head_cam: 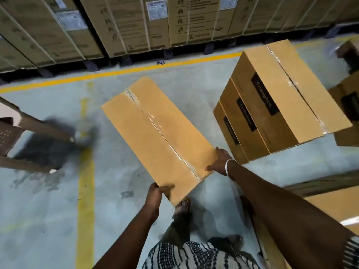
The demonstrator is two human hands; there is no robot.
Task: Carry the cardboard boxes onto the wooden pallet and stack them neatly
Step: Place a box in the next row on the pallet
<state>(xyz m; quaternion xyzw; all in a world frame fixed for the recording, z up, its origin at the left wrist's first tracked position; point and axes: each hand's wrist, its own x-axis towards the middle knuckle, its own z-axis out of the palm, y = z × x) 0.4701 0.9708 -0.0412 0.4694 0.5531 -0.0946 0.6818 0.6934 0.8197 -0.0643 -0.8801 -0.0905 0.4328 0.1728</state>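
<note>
Carried box [155, 133] mid-air, left hand [155, 193] and right hand [220, 161] clamping near corners; stacked boxes [272, 105] far right; pallet unclear.

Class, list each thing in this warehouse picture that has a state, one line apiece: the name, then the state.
Carried box: lifted off the floor, taped shut, tilted.
Left hand: gripping the carried box's near corner.
Right hand: gripping its near right edge.
Stacked boxes: three piled on the floor, the top one taped shut.
Strapped cartons: upright in a row, banded.
Chair: blurred, state unclear.
</note>
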